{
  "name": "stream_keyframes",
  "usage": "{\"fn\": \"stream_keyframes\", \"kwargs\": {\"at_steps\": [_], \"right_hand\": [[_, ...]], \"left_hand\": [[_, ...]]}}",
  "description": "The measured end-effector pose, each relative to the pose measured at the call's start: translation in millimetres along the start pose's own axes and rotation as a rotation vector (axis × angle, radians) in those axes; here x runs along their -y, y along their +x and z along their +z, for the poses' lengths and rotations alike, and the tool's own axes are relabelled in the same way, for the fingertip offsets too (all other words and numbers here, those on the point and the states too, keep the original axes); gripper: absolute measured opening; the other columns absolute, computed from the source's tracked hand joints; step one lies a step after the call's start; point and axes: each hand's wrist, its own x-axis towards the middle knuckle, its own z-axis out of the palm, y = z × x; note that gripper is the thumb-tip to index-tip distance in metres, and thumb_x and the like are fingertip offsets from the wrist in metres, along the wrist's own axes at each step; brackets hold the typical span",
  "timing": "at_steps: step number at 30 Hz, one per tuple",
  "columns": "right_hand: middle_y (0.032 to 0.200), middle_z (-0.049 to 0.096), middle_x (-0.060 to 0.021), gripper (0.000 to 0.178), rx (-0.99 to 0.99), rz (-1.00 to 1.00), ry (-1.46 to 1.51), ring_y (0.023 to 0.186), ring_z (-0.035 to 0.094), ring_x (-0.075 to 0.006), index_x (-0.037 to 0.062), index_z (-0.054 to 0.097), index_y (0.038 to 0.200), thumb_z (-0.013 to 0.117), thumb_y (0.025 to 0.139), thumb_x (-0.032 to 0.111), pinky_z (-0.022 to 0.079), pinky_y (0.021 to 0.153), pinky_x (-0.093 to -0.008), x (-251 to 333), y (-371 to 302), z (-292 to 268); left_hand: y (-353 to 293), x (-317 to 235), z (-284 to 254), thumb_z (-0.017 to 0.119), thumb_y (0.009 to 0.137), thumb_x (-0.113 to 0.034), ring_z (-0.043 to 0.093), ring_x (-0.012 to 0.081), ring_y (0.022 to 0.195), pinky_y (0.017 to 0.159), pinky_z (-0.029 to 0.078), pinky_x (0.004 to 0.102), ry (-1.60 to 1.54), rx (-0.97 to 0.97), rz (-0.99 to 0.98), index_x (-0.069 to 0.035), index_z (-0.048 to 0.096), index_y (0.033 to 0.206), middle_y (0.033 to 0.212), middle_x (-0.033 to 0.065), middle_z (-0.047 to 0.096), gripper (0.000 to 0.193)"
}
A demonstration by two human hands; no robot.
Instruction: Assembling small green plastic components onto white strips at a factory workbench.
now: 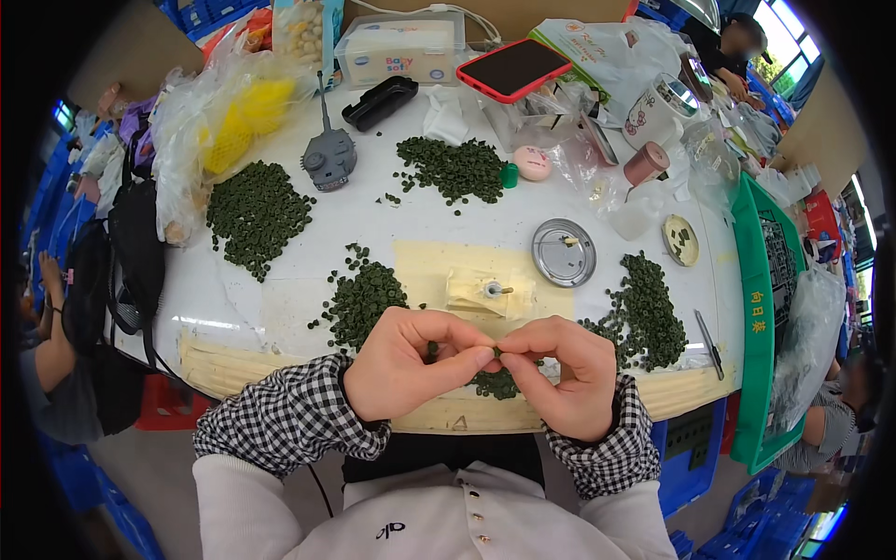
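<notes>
Close to the table's front edge, my left hand [411, 362] and my right hand [571, 375] meet with their fingertips. Thumb and index finger of each pinch a tiny dark green round piece [497, 353], mostly covered by the fingers. Below the fingertips lies a small heap of like green pieces [495, 385]. Just beyond is a taped block with a metal peg [495, 290], stuck on a yellowish tape patch [420, 261]. One pile of green pieces [366, 301] is beside my left hand, another pile [648, 313] beside my right.
Farther piles [259, 219] of green pieces lie left and centre-back. A round metal lid [564, 266], a grey toy tank turret [329, 163], a red-cased phone [513, 71] and a pen-like tool [709, 345] surround the work area. A green tray [752, 373] stands right; co-workers sit at both sides.
</notes>
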Motion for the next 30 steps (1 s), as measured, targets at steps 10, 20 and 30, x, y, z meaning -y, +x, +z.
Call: {"fn": "stream_keyframes", "kwargs": {"at_steps": [10,20,30], "right_hand": [[0.086,0.065,-0.0115,0.013,0.037,0.119,0.120,0.076,0.067,-0.0161,-0.0032,0.063,0.089,0.062,0.076,-0.007,0.054,0.068,-0.0242,-4.9,-2.4,0.3],[0.081,0.064,-0.0091,0.016,-0.099,0.102,-0.001,0.071,0.064,-0.0139,-0.0025,0.065,0.092,0.066,0.077,-0.003,0.052,0.064,-0.0230,-3.9,-1.2,6.6],[0.071,0.053,-0.0044,0.013,0.132,-0.185,-0.595,0.068,0.053,-0.0215,0.0055,0.061,0.078,0.071,0.069,0.007,0.046,0.059,-0.0303,-11.6,-8.5,15.9]], "left_hand": [[-3.4,0.5,2.4,0.063,0.081,-0.004,0.044,-0.0015,0.057,0.051,0.036,0.0157,0.038,-0.030,-0.001,0.003,0.066,0.091,0.077,-0.0003,0.066,0.012],[0.0,-7.6,-1.5,0.061,0.085,-0.007,0.048,0.0010,0.058,0.052,0.037,0.0170,0.048,-0.079,-0.005,0.000,0.064,0.089,0.079,0.0057,0.067,0.008],[-37.4,-11.4,-50.1,0.064,0.084,-0.007,0.058,0.0064,0.066,0.063,0.043,0.0188,0.033,-0.421,-0.144,0.000,0.064,0.084,0.076,0.0042,0.065,0.007]]}}
